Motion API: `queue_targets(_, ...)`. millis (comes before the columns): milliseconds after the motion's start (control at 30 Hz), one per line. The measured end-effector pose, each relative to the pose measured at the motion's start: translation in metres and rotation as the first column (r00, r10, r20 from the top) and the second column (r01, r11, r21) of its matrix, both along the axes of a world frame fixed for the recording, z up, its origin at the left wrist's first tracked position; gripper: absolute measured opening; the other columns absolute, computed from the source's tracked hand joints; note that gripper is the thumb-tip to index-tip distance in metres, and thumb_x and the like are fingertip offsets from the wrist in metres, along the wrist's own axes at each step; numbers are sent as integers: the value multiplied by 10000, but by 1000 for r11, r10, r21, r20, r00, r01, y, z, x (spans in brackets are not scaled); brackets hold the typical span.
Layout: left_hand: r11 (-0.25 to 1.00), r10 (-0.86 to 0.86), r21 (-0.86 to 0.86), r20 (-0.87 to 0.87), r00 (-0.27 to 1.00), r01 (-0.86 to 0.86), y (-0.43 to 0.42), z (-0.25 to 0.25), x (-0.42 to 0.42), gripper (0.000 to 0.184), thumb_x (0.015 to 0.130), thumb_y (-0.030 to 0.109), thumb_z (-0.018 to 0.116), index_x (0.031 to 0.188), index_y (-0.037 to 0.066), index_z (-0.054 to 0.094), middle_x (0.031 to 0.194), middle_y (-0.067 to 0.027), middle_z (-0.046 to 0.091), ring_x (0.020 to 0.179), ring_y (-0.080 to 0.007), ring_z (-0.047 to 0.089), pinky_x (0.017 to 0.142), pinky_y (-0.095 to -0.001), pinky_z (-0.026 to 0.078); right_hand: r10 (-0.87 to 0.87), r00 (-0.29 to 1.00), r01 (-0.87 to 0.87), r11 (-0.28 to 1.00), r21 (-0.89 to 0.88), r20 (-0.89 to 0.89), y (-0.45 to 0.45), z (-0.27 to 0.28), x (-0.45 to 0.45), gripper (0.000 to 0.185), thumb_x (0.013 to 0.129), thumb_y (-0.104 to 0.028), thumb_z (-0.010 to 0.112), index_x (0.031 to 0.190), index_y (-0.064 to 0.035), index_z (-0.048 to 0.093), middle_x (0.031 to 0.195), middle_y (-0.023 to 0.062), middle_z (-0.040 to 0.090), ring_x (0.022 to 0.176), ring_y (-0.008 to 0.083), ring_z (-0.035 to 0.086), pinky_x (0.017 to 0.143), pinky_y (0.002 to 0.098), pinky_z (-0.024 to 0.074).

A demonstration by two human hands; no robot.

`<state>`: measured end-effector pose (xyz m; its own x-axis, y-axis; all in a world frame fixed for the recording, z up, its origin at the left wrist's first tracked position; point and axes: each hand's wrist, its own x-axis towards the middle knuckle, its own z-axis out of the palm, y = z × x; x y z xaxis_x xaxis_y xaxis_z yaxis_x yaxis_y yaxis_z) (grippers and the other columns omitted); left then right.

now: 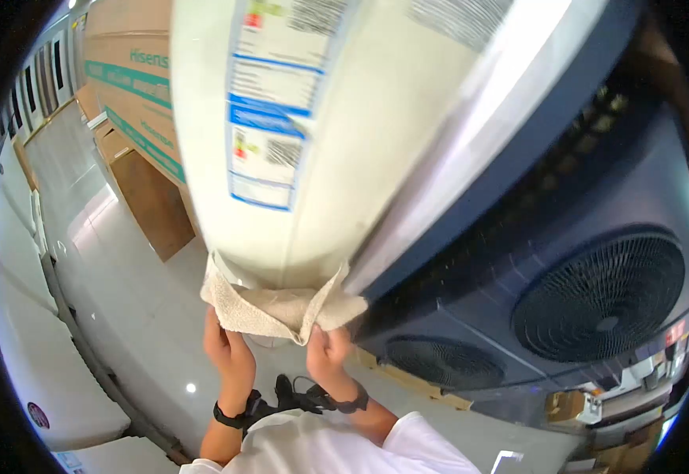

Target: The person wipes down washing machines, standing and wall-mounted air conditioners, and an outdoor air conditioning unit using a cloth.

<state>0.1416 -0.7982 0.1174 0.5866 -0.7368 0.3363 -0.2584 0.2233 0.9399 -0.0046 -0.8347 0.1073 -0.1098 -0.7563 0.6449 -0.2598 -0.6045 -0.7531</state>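
Note:
A beige cloth (269, 310) is stretched between my two hands, its corners folded up, close against the lower end of a tall cream-white unit (328, 197). My left hand (230, 355) grips the cloth's left part from below, fingers partly hidden behind it. My right hand (329, 353) pinches the cloth near its middle right, where it folds to a point. A label with blue bands (269, 118) is stuck on the unit's face. Both wrists wear dark bands.
Right of the unit stands a large dark appliance with round fan grilles (601, 296). Cardboard boxes (135, 87) are at the upper left, above a brown carton (153, 204). White appliances (52, 347) line the left side. The floor (143, 304) is glossy tile.

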Motion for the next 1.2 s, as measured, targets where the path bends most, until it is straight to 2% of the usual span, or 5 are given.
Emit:
queue_targets(367,874,-486,-63,-72,871,482,-108,-41,141,501,972,114,530,1433,-67,453,1491,-281,458,1407,-390,442,1140,-409,368,1,999,5,993,117,-49,-60,-40,176,158,939,-40,575,1020,66,659,932,106,675,809,164,619,699,314,482)
queue_targets(467,609,-737,83,-307,601,789,-137,-66,214,544,967,97,520,1483,-27,403,1517,-263,425,1417,-367,437,1138,-391,371,-66,997,70,992,102,-49,-83,-35,235,212,946,-55,570,1081,88,648,1018,85,659,870,131,592,722,303,489)
queue_targets(767,872,-452,-198,-676,582,447,-226,-72,444,412,1077,413,454,1174,30,573,920,-35,615,730,-103,563,636,-270,451,-54,961,17,990,-139,-272,-163,-11,433,207,842,-39,677,1037,14,721,1029,175,720,882,377,657,847,439,501)
queue_targets(967,487,-706,41,-570,421,873,-255,-90,534,325,1037,327,542,1175,59,664,803,47,569,631,-54,480,538,-239,379,57,896,-134,980,-146,-440,-199,-38,514,249,780,-81,769,1020,-16,753,1061,182,736,1009,398,695,902,477,526)
queue_targets(1200,507,-529,22,-781,331,862,-325,-103,654,328,1064,368,461,1018,112,660,760,16,612,601,-82,542,530,-221,419,219,942,-216,975,40,-255,-277,-65,622,252,803,-83,752,1051,-39,762,1092,178,739,1037,394,696,931,474,520)
